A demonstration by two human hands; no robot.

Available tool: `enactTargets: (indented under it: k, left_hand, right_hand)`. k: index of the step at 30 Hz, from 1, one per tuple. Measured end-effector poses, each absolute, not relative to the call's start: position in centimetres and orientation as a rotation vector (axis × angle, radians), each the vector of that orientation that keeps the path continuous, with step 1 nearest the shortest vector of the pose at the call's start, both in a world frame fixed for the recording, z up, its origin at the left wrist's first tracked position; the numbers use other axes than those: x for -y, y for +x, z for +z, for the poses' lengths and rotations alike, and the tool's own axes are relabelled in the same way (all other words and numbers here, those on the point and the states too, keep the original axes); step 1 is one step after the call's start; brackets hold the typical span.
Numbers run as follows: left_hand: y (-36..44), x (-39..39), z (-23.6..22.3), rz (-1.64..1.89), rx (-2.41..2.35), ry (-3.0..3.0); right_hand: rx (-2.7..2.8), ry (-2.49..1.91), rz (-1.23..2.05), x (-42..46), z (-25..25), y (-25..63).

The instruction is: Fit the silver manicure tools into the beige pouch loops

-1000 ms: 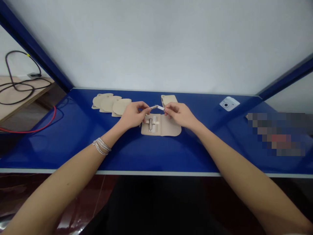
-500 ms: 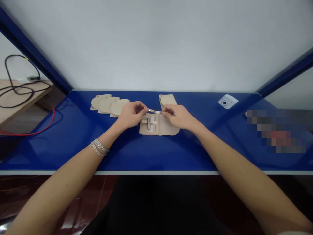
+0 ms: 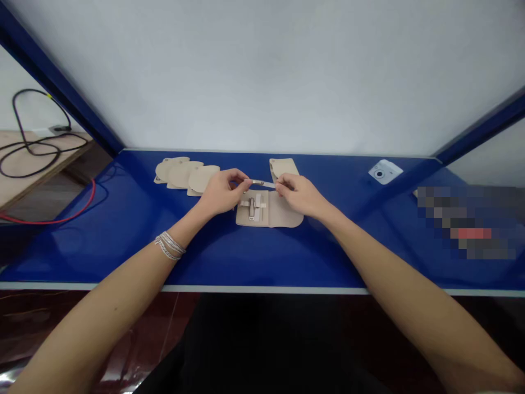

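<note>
An open beige pouch (image 3: pixel 283 216) lies flat on the blue table (image 3: pixel 254 257), with small metal tools (image 3: pixel 253 207) strapped inside its left half. Just above it, both my hands pinch a thin silver tool (image 3: pixel 261 183) between them. My left hand (image 3: pixel 221 192) grips its left end with closed fingers. My right hand (image 3: pixel 298 194) pinches the right end. A bracelet sits on my left wrist.
Three closed beige pouches (image 3: pixel 186 174) lie overlapping at the back left, another single pouch (image 3: pixel 283 166) behind my right hand. A small white camera-like device (image 3: pixel 384 172) rests at the back right. Cables (image 3: pixel 33 148) lie on a wooden surface to the left. A white wall stands behind.
The thin tool has stayed between both hands over the open pouch, dipping slightly half a second ago and then lifting a little again. The pouches have not moved.
</note>
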State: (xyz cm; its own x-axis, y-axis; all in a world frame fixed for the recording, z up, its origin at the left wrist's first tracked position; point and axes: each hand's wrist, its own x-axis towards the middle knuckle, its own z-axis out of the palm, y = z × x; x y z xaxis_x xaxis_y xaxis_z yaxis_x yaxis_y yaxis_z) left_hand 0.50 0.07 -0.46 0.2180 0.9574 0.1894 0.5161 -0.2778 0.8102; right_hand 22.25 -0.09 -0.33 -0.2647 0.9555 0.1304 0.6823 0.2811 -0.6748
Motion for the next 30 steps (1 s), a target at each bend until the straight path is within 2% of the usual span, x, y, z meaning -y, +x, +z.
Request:
enactTargets:
  k: [11,19,25,30]
  left_hand:
    - [0.6,0.5,0.0,0.815,-1.255,2.1]
    - [1.3,1.0,0.5,0.849,-1.195,1.856]
    - [1.6,0.7,0.3,0.921,-1.135,1.604]
    - [1.0,0.1,-0.3,0.993,-1.275,1.753]
  right_hand:
    - [1.665,-1.313,0.948,0.2,-0.4,21.7]
    - [2.013,-1.212,0.515,0.5,-1.1,21.4]
    - [1.988,-1.302,0.529,0.7,-1.0,21.4]
    - [1.973,-1.356,0.571,0.6,-1.0,21.4]
